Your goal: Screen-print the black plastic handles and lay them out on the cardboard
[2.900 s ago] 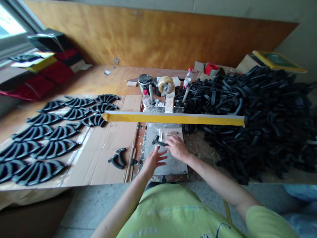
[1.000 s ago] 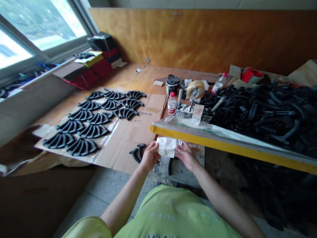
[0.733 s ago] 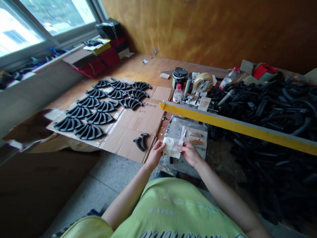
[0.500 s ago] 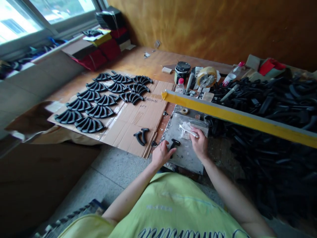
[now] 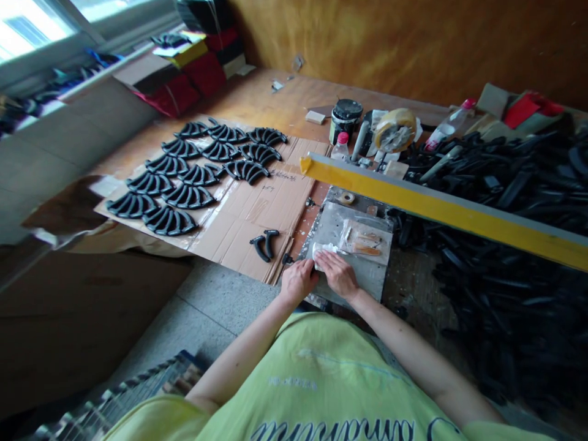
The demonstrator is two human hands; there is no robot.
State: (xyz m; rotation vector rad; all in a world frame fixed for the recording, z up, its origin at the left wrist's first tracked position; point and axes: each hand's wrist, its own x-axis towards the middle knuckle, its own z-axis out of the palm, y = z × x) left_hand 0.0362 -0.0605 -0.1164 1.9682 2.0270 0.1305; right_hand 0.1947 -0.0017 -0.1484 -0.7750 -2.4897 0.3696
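My left hand [image 5: 297,282] is closed at the near edge of a grey work board [image 5: 374,280], around a black curved handle that is almost wholly hidden by my fingers. Against it, my right hand [image 5: 339,274] presses a white cloth [image 5: 318,248] over the handle's end, fingers bent together. To the right on the board lies a clear sheet [image 5: 382,255] with wooden sticks [image 5: 367,249] on it. Two black handles [image 5: 263,247] lie on the cardboard [image 5: 234,242] left of my hands.
Fanned rows of black handles [image 5: 169,219] cover the cardboard's far left. A yellow-sided bar [image 5: 432,208] crosses above the board. Behind it stand a black-lidded tub [image 5: 345,116], a small red-capped bottle [image 5: 340,147] and a tape roll [image 5: 395,131]. Black parts [image 5: 514,184] are heaped right.
My right hand has moved left with the white cloth, off the wooden sticks, to my left hand. My left hand has closed on the black handle that lay on the board.
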